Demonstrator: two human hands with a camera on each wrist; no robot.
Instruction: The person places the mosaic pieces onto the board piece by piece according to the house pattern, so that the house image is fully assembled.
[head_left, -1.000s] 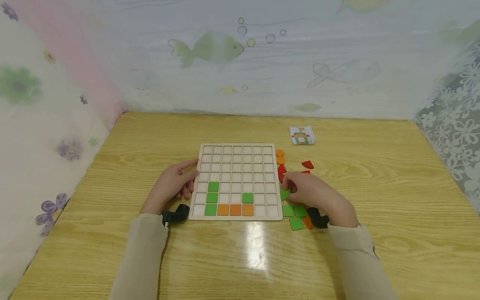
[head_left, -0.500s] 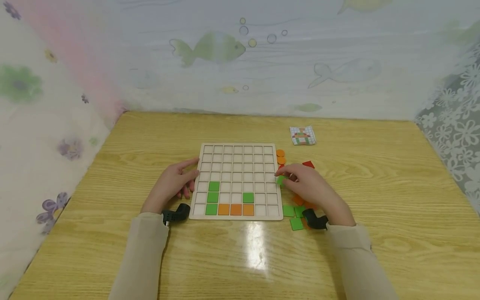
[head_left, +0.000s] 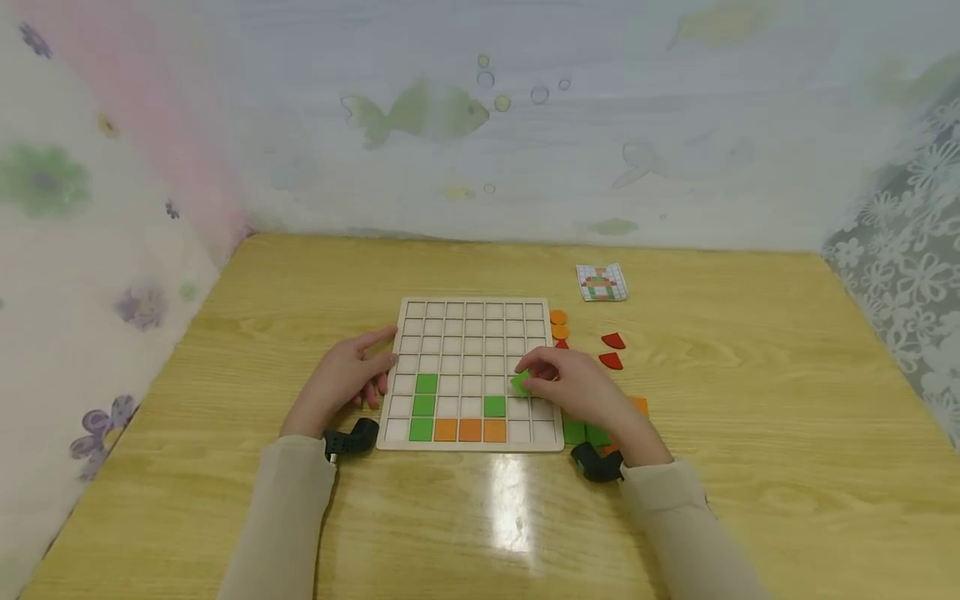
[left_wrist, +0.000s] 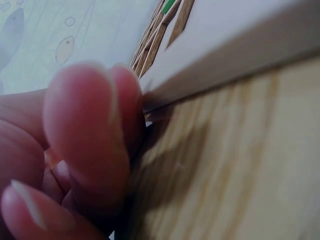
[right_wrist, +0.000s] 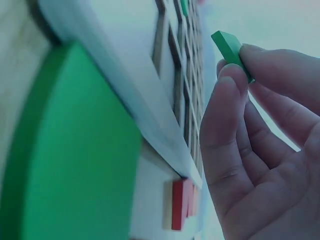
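A pale wooden grid board [head_left: 469, 446] lies flat on the table. My left hand [head_left: 345, 373] rests against its left edge, fingers touching the rim and holding nothing. In the head view, my right hand [head_left: 581, 390] pinches a green square tile [head_left: 519, 383] over the board's right part. The right wrist view shows this green tile [right_wrist: 228, 49] between thumb and fingertips, raised above the board. Green tiles [head_left: 423, 406] fill a short column at the left. Orange square tiles [head_left: 470, 430] sit along the bottom row, with one green tile [head_left: 494, 407] above the rightmost.
Right of the board lie orange discs [head_left: 558, 325], red quarter-round pieces [head_left: 612, 341] and loose green tiles [head_left: 574, 433], partly hidden by the right arm. A small pattern card [head_left: 602, 283] lies farther back. Patterned cloth [head_left: 420, 167] stands behind the table.
My right hand has picked up a green tile from the pieces on the right and carried it leftward over the board. The left hand stays at the board's edge.
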